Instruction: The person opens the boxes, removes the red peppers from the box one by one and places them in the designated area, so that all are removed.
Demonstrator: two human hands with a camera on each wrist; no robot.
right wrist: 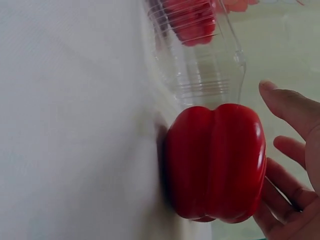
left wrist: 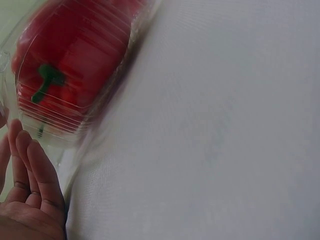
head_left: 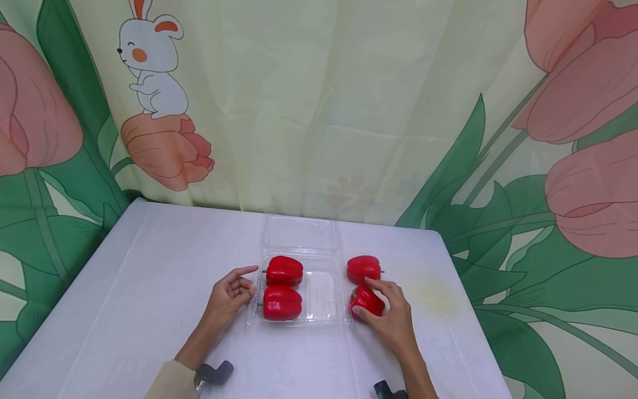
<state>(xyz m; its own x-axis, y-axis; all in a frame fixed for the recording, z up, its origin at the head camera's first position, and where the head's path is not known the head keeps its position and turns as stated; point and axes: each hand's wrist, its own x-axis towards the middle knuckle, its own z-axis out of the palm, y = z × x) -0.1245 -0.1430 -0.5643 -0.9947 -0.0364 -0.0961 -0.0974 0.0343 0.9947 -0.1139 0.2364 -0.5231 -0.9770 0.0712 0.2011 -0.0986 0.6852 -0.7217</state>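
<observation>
Two red bell peppers (head_left: 282, 303) lie side by side in the left half of a clear plastic clamshell box (head_left: 324, 320), stems to the left. Its lid (head_left: 298, 233) is folded back. My left hand (head_left: 228, 295) is beside the box's left edge, index finger extended at the rim; whether it touches, I cannot tell. Over a red bell pepper (right wrist: 215, 162) right of the box, my right hand (head_left: 396, 318) spreads thumb and fingers around it from above. The right wrist view shows the thumb apart from the pepper and the fingers behind it. Another bell pepper (head_left: 363, 269) lies just behind.
A white cloth (head_left: 164, 277) covers the table. Behind it hangs a curtain (head_left: 319, 111) printed with tulips and a rabbit. Dark camera mounts (head_left: 216, 374) sit at both wrists.
</observation>
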